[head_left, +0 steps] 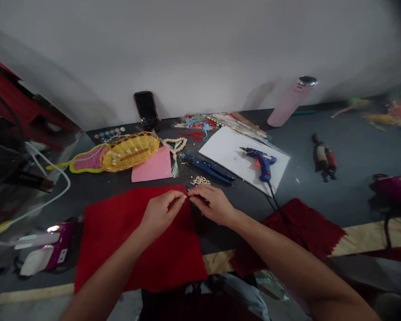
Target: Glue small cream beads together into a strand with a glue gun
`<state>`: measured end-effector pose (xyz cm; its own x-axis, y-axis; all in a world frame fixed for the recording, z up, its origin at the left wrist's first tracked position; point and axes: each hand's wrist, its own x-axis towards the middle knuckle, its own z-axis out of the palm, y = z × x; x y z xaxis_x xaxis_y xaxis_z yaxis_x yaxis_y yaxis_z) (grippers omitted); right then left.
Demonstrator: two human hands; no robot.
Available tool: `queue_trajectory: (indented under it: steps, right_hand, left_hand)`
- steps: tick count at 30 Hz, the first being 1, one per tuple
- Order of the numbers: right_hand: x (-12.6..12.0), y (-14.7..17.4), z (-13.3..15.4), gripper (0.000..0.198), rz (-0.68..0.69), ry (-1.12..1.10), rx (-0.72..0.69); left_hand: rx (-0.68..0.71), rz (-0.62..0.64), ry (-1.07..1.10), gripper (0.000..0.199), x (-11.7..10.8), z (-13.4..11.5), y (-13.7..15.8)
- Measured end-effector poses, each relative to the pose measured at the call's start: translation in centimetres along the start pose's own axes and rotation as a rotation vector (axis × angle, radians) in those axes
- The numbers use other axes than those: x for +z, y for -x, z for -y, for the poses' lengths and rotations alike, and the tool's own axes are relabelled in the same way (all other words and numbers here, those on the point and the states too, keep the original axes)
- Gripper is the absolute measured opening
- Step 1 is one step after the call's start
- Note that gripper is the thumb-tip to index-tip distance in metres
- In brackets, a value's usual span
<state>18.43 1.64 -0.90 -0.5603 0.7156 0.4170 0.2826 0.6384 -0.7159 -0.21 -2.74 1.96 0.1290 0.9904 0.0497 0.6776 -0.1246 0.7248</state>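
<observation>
My left hand is closed in a pinch above the right edge of a red felt sheet. A small pale bead shows at its fingertips. Close beside it, my right hand also pinches, its fingertips almost meeting the left ones; what they hold is too small to make out. Just behind the hands lies a little pile of pale beads. Blue-handled pliers rest on the dark table beyond the pile. A string of wooden beads with a tassel lies farther left.
A blue glue gun lies on a white sheet at right, its cord running toward dark red cloth. A yellow basket, pink paper, phone and pink bottle stand or lie at the back.
</observation>
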Motion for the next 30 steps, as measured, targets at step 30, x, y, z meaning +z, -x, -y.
queue_trajectory:
  steps: [30]
  right_hand:
    - [-1.2, -0.2, -0.3, 0.019, 0.025, -0.182, 0.219]
  left_hand:
    - [0.412, -0.248, -0.495, 0.015, 2.6, 1.0, -1.0]
